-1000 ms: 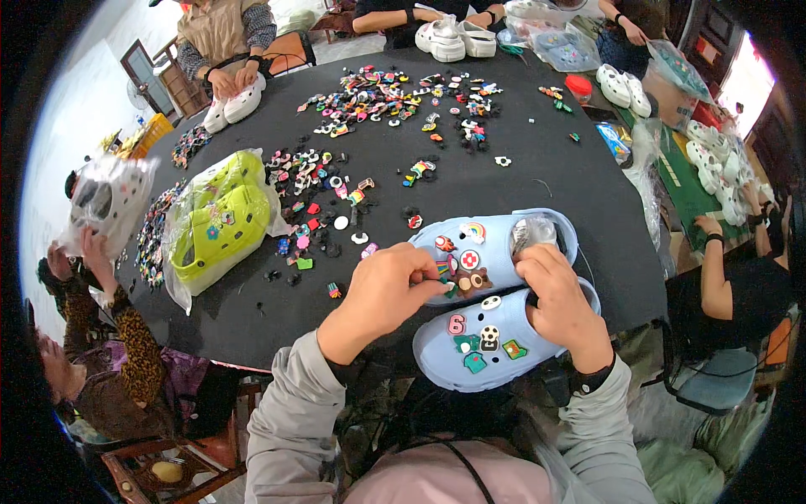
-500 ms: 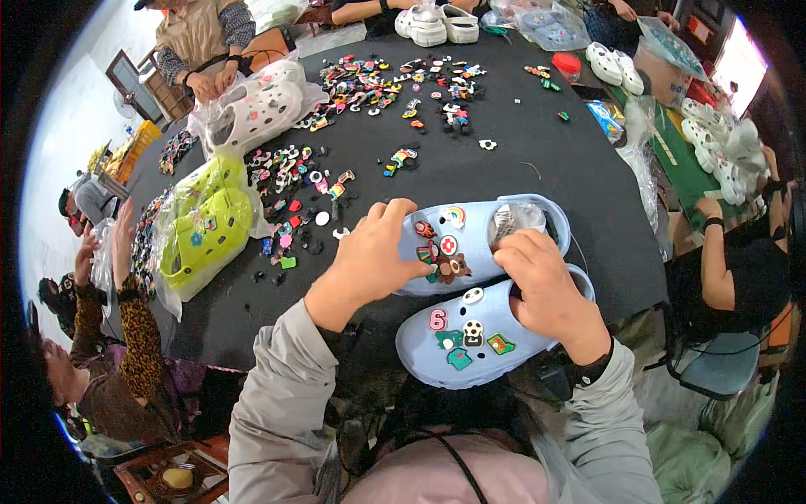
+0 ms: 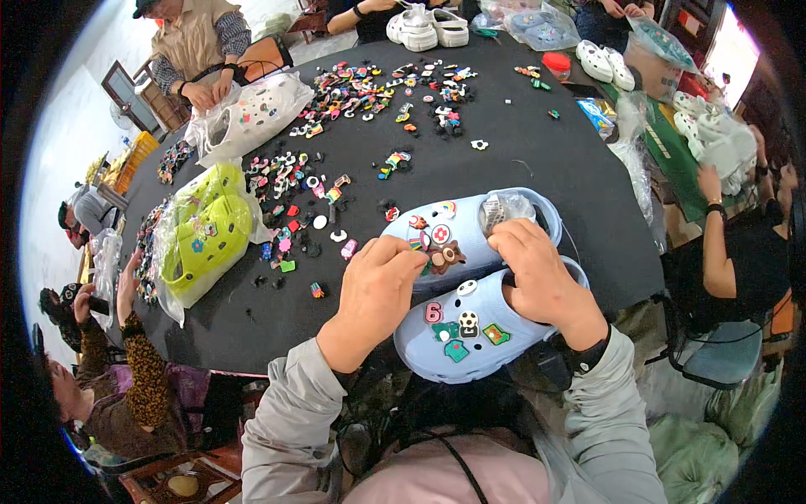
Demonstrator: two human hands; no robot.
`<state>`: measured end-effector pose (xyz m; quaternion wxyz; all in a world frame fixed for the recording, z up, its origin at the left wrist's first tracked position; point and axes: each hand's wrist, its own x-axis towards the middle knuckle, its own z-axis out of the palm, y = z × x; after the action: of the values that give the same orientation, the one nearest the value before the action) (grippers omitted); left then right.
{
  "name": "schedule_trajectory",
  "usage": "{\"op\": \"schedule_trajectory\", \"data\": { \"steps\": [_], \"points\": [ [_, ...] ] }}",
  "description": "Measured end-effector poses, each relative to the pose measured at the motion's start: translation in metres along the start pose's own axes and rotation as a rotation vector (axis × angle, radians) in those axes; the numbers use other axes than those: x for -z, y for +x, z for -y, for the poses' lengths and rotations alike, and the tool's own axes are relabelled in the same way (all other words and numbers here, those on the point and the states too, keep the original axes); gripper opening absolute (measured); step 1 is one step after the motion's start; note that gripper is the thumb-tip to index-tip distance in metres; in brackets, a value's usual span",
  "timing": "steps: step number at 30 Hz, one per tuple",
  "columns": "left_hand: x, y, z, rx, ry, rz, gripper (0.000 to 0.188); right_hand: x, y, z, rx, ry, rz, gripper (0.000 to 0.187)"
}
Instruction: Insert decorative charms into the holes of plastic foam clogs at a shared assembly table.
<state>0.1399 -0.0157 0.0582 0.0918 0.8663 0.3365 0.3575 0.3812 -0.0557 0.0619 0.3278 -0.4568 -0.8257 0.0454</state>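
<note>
Two light-blue clogs lie side by side, the far clog [image 3: 470,218] partly behind the near clog [image 3: 420,353]. Rainbow, red-cross and brown bear charms [image 3: 445,257] decorate the far one; the near one carries soccer ball, shirt and number charms [image 3: 456,349]. My left hand [image 3: 378,290] has thumb and fingers pinched against the charms beside the bear, hiding part of them. With my right hand [image 3: 541,277] I grip the clogs around their foot openings; some of its fingers are hidden. Clear plastic stuffing [image 3: 512,206] fills the far clog's opening.
Loose shoe charms [image 3: 290,181] lie in piles on the black table [image 3: 537,160]. Lime-green clogs [image 3: 206,227] and white clogs [image 3: 256,113] sit in clear bags at left. More white clogs [image 3: 428,29] stand along the far edge. Several people work around the table.
My left hand has come off the far clog's toe and closed in lower, at the charms by the bear. The clogs have shifted slightly left. Small charms left of them now show.
</note>
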Motion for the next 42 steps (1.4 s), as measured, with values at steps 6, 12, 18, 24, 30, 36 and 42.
{"op": "schedule_trajectory", "data": {
  "steps": [6,12,18,24,30,36,42],
  "points": [
    [0.006,0.002,-0.009,-0.045,0.054,0.019,0.018,-0.001,-0.003,0.001,-0.002,-0.004,-0.002,0.040],
    [0.003,-0.008,0.008,-0.199,0.104,-0.017,0.019,0.002,-0.003,0.003,-0.020,0.000,0.008,0.042],
    [0.003,-0.008,0.012,-0.369,0.243,-0.012,0.023,0.001,-0.004,0.001,-0.018,-0.002,0.017,0.043],
    [0.007,-0.009,0.012,-0.430,0.305,0.047,0.026,0.003,-0.001,0.001,-0.028,-0.006,0.032,0.042],
    [0.012,-0.007,-0.002,-0.405,0.399,0.155,0.033,0.003,-0.002,0.001,-0.014,0.009,0.017,0.043],
    [0.017,0.005,-0.008,-0.399,0.408,0.344,0.024,0.000,-0.002,-0.002,-0.007,0.008,0.026,0.044],
    [0.016,0.012,0.002,-0.290,0.312,0.406,0.019,0.001,0.007,-0.001,-0.019,0.033,0.041,0.044]
  ]
}}
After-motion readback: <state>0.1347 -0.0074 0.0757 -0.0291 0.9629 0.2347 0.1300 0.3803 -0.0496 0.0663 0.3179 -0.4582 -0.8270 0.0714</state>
